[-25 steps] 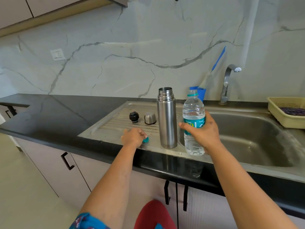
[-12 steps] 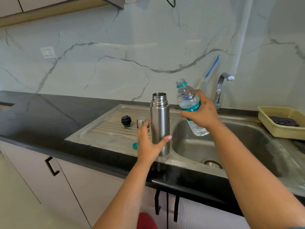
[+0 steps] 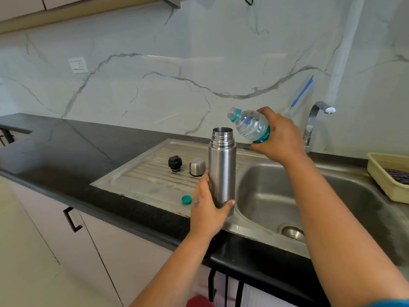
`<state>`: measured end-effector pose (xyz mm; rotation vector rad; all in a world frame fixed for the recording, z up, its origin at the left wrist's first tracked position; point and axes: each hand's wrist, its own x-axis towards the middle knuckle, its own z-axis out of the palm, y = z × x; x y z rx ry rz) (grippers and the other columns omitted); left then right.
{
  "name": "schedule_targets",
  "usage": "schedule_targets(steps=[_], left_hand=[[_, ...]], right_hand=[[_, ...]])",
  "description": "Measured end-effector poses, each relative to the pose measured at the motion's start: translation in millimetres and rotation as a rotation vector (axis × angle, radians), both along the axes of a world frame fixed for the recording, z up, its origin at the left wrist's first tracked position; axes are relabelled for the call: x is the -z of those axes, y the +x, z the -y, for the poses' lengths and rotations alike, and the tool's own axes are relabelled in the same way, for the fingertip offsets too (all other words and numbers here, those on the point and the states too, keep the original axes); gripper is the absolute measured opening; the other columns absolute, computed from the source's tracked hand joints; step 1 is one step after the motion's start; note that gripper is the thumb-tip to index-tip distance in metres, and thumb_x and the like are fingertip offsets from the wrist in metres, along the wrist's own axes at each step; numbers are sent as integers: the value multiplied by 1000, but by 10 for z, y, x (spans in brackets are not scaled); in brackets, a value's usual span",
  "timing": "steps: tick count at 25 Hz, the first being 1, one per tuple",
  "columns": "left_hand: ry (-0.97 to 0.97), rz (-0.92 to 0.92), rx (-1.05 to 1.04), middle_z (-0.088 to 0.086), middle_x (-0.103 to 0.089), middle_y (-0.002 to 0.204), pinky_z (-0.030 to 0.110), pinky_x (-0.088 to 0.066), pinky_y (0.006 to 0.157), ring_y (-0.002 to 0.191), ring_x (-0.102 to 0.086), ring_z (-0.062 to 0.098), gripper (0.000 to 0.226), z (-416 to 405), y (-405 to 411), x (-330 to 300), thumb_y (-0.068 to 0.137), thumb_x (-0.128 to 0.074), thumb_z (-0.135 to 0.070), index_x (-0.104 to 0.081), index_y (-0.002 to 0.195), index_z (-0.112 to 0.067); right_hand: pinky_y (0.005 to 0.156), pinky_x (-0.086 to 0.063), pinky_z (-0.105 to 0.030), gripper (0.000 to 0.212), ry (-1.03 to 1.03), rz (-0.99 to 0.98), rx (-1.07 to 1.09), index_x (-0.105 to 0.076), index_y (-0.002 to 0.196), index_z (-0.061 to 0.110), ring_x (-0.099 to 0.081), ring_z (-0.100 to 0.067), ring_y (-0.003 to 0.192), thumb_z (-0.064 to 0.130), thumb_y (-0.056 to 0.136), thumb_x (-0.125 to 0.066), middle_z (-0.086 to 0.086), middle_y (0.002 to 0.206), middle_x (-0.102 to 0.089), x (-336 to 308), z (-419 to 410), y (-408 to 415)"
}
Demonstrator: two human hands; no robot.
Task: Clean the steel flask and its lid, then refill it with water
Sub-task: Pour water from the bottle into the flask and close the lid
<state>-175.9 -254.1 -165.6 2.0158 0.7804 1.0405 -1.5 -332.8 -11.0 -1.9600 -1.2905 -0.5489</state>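
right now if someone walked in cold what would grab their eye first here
The steel flask stands open and upright on the sink's draining board, gripped low by the left hand. Just above and right of its mouth, the right hand tilts an uncapped plastic water bottle, neck toward the flask. The bottle's teal cap lies on the board beside the left hand.

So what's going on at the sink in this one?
A person is about to refill a steel flask from a plastic water bottle. The left hand grips the open flask, which stands upright on the drainboard at the sink's edge. The right hand holds the uncapped bottle tilted, its mouth just above and beside the flask's opening; no water is visibly pouring. The bottle's teal cap, the black stopper and the steel cup lid lie on the drainboard.
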Motion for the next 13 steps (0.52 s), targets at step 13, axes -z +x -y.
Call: schedule_targets(steps=[13], left_hand=[[-64, 6, 21, -20, -40, 137, 32, -43, 106, 123, -38, -4, 99, -64, 16, 11, 73, -84, -28, -22, 149, -38]], right_hand=[[74, -44, -39, 68, 0, 264, 63, -50, 121, 25, -59, -28, 88, 25, 61, -81, -4, 96, -63, -96, -80, 229]])
